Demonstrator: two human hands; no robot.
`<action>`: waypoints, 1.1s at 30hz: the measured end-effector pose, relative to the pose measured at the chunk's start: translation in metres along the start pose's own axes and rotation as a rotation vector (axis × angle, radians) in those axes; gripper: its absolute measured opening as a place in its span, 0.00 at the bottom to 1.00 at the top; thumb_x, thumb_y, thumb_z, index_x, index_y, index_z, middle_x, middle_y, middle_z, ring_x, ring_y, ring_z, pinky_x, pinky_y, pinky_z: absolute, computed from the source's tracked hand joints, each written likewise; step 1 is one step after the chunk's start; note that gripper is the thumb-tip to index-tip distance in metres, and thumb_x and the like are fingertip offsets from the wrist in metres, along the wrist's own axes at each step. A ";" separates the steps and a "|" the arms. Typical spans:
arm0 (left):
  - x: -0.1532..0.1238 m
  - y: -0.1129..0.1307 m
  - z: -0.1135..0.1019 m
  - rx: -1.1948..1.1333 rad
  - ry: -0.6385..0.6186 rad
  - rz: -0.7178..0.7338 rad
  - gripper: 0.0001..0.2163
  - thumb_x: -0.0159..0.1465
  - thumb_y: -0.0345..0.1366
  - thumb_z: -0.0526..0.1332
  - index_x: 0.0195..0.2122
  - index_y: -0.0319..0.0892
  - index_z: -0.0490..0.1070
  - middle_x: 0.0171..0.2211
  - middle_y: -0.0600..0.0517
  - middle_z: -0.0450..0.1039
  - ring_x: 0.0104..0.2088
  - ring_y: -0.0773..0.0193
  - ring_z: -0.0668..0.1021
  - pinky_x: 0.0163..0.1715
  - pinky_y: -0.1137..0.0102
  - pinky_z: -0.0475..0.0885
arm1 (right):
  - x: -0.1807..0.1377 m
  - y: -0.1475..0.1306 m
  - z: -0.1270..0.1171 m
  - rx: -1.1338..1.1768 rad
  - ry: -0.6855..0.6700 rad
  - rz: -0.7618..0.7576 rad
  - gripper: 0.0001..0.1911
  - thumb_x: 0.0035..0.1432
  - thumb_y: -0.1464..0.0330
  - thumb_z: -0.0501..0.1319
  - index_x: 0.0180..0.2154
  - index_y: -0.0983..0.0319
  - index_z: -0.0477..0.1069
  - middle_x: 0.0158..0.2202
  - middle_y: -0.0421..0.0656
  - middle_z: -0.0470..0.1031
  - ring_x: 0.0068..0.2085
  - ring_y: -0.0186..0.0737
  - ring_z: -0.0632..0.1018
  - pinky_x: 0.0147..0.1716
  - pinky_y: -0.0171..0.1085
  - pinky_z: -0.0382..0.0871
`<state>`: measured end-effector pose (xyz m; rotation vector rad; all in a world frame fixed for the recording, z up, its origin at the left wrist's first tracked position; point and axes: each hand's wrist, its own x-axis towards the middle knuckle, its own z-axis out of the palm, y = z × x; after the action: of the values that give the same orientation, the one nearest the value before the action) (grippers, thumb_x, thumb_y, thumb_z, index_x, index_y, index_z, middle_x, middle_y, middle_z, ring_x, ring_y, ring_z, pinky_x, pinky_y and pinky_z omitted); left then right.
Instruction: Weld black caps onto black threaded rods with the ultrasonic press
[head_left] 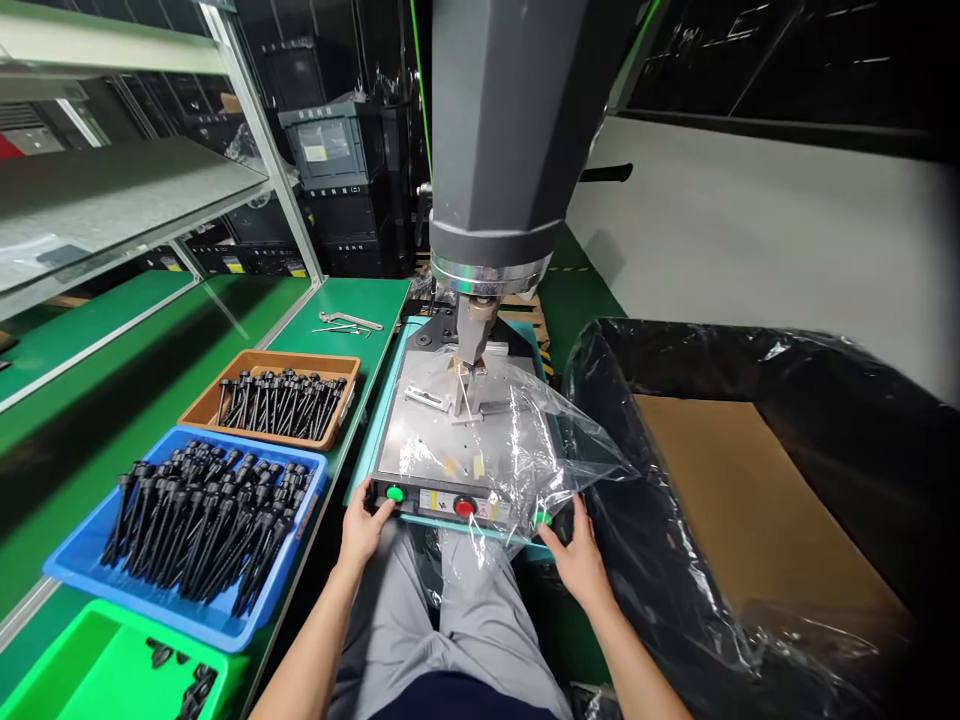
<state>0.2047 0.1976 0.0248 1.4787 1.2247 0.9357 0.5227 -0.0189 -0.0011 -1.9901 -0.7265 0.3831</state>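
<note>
A grey press machine (495, 130) stands before me, its narrow horn (471, 345) down over the metal base plate (427, 440). My left hand (362, 528) rests at the front left corner, its thumb by the left green button (394, 494). My right hand (576, 555) is at the front right corner with its fingers on the right green button (541, 518). A red button (464, 506) sits between them. A clear plastic sheet (540, 450) drapes over the plate's right side.
Left on the green bench (97, 420) lie a blue tray (75, 560) and a brown tray (202, 405), both with several black long parts, and a green tray (82, 670). A black-bagged cardboard box (750, 500) stands right. Wrenches (349, 322) lie behind.
</note>
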 end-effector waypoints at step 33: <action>-0.097 0.032 -0.007 -0.648 -0.469 -0.539 0.17 0.50 0.43 0.76 0.30 0.38 0.73 0.19 0.57 0.68 0.16 0.75 0.65 0.24 0.74 0.67 | 0.022 -0.103 0.008 1.272 -0.416 0.452 0.23 0.53 0.58 0.67 0.51 0.50 0.73 0.52 0.46 0.77 0.29 0.39 0.78 0.12 0.28 0.58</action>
<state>0.1865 0.1028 0.0588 0.7292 0.7938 0.4981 0.5012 0.0387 0.0846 -0.8173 -0.1228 1.1962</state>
